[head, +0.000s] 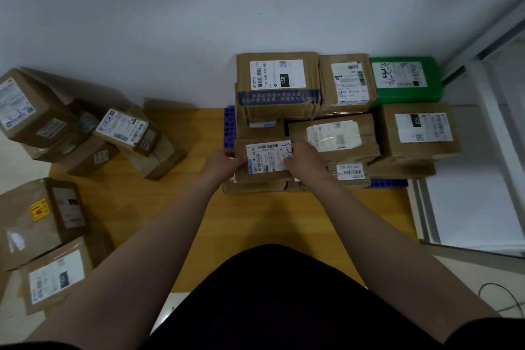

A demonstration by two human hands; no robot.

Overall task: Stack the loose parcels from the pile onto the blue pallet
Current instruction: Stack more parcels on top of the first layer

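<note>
Left hand [224,163]: fingers curled on the left edge of the small parcel [267,158].
Right hand [305,160]: holds the right edge of the same parcel, with the thumb on the white label.
Small parcel: brown carton between both hands, label up, over the lower cartons at the near left corner of the stack.
Blue pallet [229,125]: under the stack, showing beyond the left hand.
Green parcel [406,79]: far beyond the right hand, in the corner.
Pile [113,133]: loose cartons well to the left of the left hand.
Surface [255,216]: yellow wood, below both hands.
Room: white wall [199,23] behind the stack; metal frame [483,150] to the right of the right hand.
</note>
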